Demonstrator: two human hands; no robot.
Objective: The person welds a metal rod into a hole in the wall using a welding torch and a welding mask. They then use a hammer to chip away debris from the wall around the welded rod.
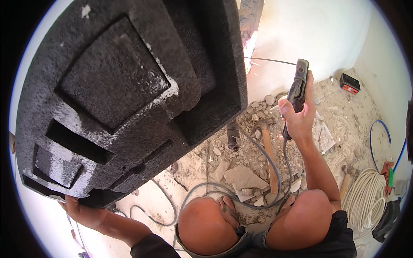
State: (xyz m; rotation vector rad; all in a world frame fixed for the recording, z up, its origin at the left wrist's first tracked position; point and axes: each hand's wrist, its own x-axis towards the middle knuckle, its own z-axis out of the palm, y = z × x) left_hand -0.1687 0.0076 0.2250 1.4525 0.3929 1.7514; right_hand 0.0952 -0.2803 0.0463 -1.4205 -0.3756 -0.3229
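My right hand (pixel 301 118) is wrapped round a welding electrode holder (pixel 297 88), with the thumb along its near side. From the holder's head a thin welding rod (pixel 275 60) points left, its tip passing behind the edge of a large black moulded foam panel (pixel 124 73). Bright light and sparks (pixel 248 58) show beside that edge. At the panel's lower left corner my left hand (pixel 73 205) grips it and holds it up, most of the fingers hidden. The panel, scuffed with white dust, covers the left and middle of the view.
Broken rubble (pixel 245 176) lies on the dusty floor before my knees, with a wooden-handled hammer (pixel 270 159) on it. Grey cable (pixel 262 206) loops around my feet. To the right are a coil of pale cable (pixel 365 198), another hammer (pixel 345 180) and a black-and-red box (pixel 349 84).
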